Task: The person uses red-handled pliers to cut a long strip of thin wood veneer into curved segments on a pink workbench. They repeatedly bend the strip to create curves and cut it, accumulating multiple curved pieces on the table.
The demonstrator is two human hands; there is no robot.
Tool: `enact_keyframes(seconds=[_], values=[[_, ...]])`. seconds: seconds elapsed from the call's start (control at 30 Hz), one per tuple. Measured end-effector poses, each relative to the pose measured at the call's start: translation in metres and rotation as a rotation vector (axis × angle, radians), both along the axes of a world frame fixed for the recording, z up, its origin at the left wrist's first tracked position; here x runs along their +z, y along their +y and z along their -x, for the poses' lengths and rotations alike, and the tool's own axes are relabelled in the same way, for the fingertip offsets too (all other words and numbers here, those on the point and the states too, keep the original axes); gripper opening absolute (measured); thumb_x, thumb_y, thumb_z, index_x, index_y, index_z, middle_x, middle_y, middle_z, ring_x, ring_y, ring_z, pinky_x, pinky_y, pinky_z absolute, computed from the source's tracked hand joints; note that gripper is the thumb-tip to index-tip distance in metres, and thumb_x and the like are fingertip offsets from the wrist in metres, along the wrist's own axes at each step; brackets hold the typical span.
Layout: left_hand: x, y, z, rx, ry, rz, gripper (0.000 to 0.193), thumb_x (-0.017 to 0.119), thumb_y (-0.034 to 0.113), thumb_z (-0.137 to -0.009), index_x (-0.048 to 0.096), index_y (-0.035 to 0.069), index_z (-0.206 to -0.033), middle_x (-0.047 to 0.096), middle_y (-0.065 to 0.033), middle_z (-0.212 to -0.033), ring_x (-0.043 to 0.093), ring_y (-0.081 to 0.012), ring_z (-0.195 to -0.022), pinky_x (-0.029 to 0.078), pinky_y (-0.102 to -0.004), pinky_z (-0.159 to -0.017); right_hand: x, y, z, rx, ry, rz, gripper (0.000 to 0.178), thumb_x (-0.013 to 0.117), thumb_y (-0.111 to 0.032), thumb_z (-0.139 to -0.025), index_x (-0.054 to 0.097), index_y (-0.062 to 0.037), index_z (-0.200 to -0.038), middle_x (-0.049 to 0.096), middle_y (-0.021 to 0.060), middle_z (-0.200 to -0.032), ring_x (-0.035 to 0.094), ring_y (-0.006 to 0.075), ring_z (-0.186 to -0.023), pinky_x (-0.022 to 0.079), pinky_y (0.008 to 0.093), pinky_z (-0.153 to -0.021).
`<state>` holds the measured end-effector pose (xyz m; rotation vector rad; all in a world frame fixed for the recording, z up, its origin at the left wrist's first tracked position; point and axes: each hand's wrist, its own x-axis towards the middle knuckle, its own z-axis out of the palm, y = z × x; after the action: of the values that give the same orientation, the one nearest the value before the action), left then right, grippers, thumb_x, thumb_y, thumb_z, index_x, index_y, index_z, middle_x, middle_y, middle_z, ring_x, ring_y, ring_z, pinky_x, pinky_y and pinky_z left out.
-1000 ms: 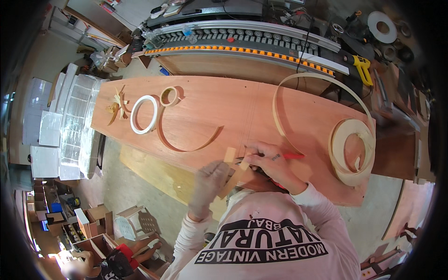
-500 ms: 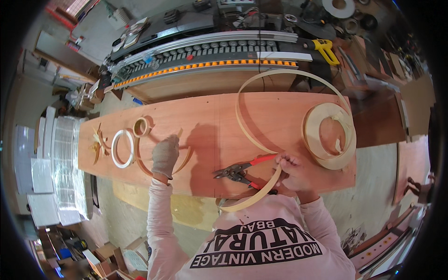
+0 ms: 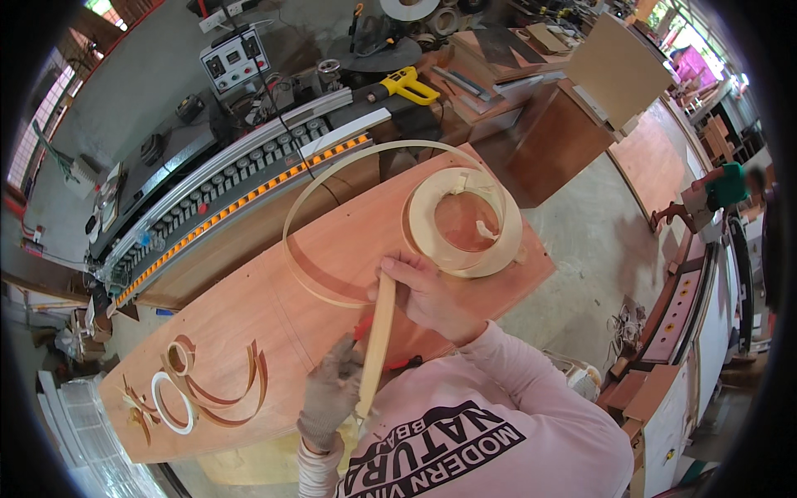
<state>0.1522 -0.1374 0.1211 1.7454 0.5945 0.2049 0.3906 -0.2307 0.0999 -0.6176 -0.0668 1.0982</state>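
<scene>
A long pale edge-banding strip [image 3: 378,344] runs from my right hand down toward my chest. My bare right hand [image 3: 423,290] pinches it between thumb and fingers, above the board. My gloved left hand [image 3: 332,386] is just left of the strip, its fingers curled over the head of the tin snips. Only parts of the red snip handles [image 3: 362,327] show; the jaws are hidden behind the glove. Beyond my right hand lies the cream banding roll [image 3: 423,220], with a large loop [image 3: 286,232] of strip arching out from it to the left.
Brown banding offcuts [image 3: 261,378], a white ring [image 3: 158,398] and a small tape roll [image 3: 180,357] lie on the left of the wooden board [image 3: 249,311]. Behind stands a roller machine [image 3: 241,174], with a yellow heat gun [image 3: 407,87] on it. Another person [image 3: 718,191] is at far right.
My view has turned to the right. My left hand has left the brown offcuts and come over to the tin snips. My right hand has moved toward the roll, still pinching the strip.
</scene>
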Motion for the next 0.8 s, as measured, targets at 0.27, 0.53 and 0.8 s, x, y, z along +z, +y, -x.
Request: enact_keyframes(seconds=[0.27, 0.53, 0.8], values=[[0.0, -0.019, 0.054, 0.287, -0.2, -0.067, 0.056, 0.078, 0.021, -0.093, 0.057, -0.007, -0.137, 0.072, -0.0121, -0.101, 0.067, -0.0234, -0.091, 0.054, -0.0375, -0.085, -0.003, 0.036, -0.02, -0.2, -0.05, 0.093, 0.015, 0.064, -0.015, -0.102, 0.064, -0.0007, -0.107, 0.068, 0.0077, -0.095, 0.073, 0.0237, -0.095, 0.061, 0.0363, -0.084], [-0.015, -0.025, 0.045, 0.895, -0.075, -0.04, 0.038, 0.059, 0.009, -0.099, 0.059, -0.01, -0.132, 0.058, 0.0003, -0.081, 0.05, -0.008, -0.067, 0.043, -0.0234, -0.064, -0.012, 0.068, 0.007, 0.177, -0.587, 0.069, 0.036, 0.064, -0.03, -0.103, 0.063, 0.0029, -0.117, 0.068, 0.0161, -0.113, 0.071, 0.031, -0.105, 0.059, 0.0432, -0.093], [0.023, 0.056, 0.033, 1.202, -0.416, 0.309, 0.021, 0.061, 0.019, -0.101, 0.066, 0.003, -0.114, 0.054, 0.0026, -0.076, 0.045, -0.0055, -0.059, 0.032, -0.0191, -0.051, -0.08, 0.051, 0.007, 0.463, -1.99, 0.281, 0.028, 0.067, -0.018, -0.094, 0.064, 0.0024, -0.113, 0.067, 0.0197, -0.096, 0.066, 0.0393, -0.085, 0.055, 0.0437, -0.078]])
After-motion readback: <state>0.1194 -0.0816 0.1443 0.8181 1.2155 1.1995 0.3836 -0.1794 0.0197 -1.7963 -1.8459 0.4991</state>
